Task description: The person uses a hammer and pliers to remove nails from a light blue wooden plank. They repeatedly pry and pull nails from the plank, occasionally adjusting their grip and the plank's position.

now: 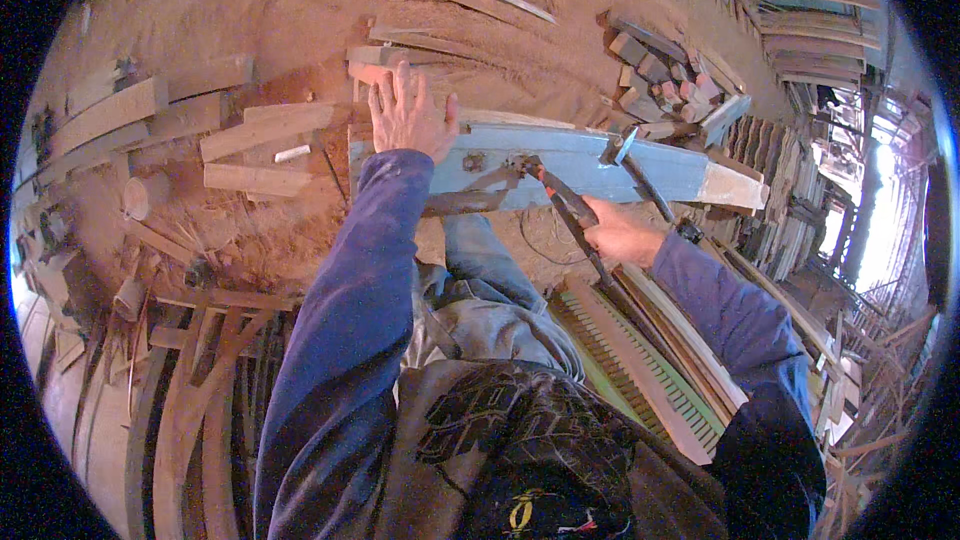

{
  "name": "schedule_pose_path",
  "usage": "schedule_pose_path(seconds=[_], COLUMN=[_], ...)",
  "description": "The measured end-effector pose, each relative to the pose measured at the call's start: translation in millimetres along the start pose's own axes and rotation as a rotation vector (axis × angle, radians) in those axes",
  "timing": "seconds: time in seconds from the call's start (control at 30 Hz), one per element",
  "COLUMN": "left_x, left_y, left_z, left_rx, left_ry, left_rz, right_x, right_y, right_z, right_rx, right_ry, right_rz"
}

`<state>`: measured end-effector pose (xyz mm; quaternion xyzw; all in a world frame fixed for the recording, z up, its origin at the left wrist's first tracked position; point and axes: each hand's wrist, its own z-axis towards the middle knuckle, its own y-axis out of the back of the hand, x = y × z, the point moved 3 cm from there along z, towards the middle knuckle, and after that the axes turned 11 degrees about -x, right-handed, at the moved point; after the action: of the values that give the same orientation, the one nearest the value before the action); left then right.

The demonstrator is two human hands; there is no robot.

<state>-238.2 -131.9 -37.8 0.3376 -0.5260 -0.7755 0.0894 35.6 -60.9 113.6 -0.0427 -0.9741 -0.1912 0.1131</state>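
Note:
A long plank painted blue (pixel 590 175) lies across in front of me, its bare wooden end at the right. My left hand (pixel 412 118) is spread open over the plank's left part, fingers pointing away from me. My right hand (pixel 620 233) is closed around the dark handle of a long pincer-like tool (pixel 565 198) with orange-red near its head. The tool's head meets the plank beside a dark, rough patch; whether it grips anything there is too small to tell. A dark bar clamp (pixel 645 183) crosses the plank further right.
Wooden offcuts (pixel 665 80) are heaped beyond the plank at the right. Several loose boards (pixel 260 178) lie on the reddish, dusty ground at the left. By my right forearm rest a slatted green-and-wood piece (pixel 640 365) and long strips. Curved timbers (pixel 190 420) stand at lower left.

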Motion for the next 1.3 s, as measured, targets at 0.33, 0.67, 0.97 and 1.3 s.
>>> schedule_pose_path(seconds=[0.33, 0.67, 0.97, 1.3], left_x=[-0.9, -0.9, -2.5, -0.9], left_y=[-1.3, 1.2, 10.0, 11.7], left_z=[-0.2, 0.3, 4.1, 7.5], left_rx=[-0.032, -0.067, -0.042, -0.020], left_ry=[0.039, 0.057, 0.051, 0.081], left_rz=[-0.032, -0.047, -0.067, -0.068], right_x=[40.8, 42.5, 65.5, 64.9], right_y=[18.7, 30.5, 46.3, 49.4], right_z=[20.3, -0.5, 12.3, 8.8], right_rx=[0.035, 0.120, 0.265, 0.359], right_ry=[-0.217, -0.440, -0.633, -0.601], right_rz=[0.127, 0.374, 0.579, 0.740])
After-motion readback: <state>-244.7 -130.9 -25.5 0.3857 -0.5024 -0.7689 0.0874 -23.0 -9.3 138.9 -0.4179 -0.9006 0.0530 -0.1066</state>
